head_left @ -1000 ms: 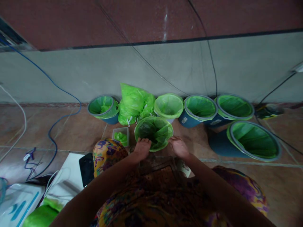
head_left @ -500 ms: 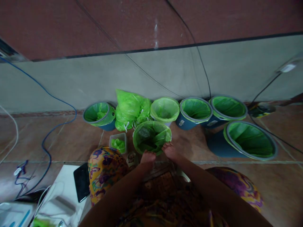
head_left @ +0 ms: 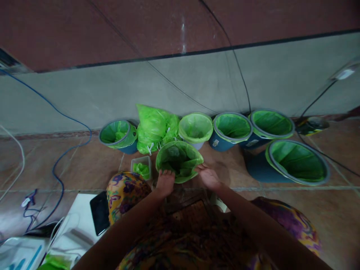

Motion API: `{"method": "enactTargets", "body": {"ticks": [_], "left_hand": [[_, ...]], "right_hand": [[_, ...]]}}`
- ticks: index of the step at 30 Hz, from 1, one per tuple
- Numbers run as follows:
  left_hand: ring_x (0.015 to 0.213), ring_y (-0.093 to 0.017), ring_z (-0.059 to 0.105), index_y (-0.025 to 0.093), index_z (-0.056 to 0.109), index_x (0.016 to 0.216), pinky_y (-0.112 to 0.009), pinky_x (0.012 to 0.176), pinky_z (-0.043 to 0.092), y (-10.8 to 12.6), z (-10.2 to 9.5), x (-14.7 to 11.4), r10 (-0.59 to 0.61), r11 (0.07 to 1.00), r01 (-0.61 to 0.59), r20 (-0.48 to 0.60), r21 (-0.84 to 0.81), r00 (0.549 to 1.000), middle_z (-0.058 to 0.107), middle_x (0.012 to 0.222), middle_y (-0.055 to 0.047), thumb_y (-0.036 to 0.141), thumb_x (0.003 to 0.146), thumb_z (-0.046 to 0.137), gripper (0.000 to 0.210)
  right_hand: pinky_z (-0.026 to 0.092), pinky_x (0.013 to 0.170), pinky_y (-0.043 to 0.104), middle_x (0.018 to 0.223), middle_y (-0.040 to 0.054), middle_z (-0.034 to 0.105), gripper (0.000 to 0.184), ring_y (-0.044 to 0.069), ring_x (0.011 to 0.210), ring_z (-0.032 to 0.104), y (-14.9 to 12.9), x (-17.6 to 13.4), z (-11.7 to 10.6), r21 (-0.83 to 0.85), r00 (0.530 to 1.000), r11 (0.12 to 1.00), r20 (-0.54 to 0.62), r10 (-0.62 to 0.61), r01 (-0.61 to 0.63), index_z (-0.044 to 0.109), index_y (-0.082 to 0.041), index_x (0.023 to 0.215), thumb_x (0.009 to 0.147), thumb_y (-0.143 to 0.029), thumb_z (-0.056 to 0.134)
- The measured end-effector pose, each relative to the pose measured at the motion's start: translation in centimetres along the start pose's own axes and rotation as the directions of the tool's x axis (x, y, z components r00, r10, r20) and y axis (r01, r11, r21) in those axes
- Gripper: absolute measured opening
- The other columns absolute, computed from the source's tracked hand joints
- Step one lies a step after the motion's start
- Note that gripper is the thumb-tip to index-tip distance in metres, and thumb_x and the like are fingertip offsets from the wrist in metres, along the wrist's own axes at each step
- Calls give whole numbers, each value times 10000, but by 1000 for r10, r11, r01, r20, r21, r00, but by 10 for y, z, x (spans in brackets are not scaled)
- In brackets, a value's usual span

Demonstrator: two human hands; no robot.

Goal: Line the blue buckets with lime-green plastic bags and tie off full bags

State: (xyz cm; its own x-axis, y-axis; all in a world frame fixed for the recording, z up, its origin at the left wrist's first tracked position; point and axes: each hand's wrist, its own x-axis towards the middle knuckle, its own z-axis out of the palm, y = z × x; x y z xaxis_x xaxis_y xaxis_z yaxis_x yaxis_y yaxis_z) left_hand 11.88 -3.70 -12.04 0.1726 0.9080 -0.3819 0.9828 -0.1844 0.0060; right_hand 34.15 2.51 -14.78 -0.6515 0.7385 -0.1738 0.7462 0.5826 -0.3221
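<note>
A bin lined with a thin green bin bag [head_left: 168, 152] stands on the floor in front of me, and the bag covers its rim. At the near left of the rim, my left hand [head_left: 165, 182] has its fingers hooked over the bag's edge. My right hand [head_left: 208, 177] grips the edge on the right side, where the plastic is drawn outward to a point. Its thumb is hard to make out. Inside, the bag hangs in loose folds and the bottom is dark.
Along the wall stand a small blue bin [head_left: 131, 146], filled green bags [head_left: 153, 127], a white bin [head_left: 198, 145] and several lined blue bins [head_left: 258, 168]. A box of green plastic [head_left: 142, 170] lies left of my bin. A phone [head_left: 99, 212] rests on a white surface [head_left: 77, 221]. Cables cross the floor.
My left hand has moved left along the rim and my right hand slightly right. The bag's right edge is now pulled outward, and the opening looks more angular.
</note>
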Motion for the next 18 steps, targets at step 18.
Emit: {"method": "enactTargets", "body": {"ticks": [18], "left_hand": [[978,-243,651,107,656,1032,-406,995,382,35,31,30,171,985,-170,48,-28,984,713,959,-140,160,873,495,232]], "right_hand": [[448,882,319,1033,132,664,278,241,1086,547,0,23,39,-77,991,997,132,-18,29,677,-124,975,868,-55,430]]}}
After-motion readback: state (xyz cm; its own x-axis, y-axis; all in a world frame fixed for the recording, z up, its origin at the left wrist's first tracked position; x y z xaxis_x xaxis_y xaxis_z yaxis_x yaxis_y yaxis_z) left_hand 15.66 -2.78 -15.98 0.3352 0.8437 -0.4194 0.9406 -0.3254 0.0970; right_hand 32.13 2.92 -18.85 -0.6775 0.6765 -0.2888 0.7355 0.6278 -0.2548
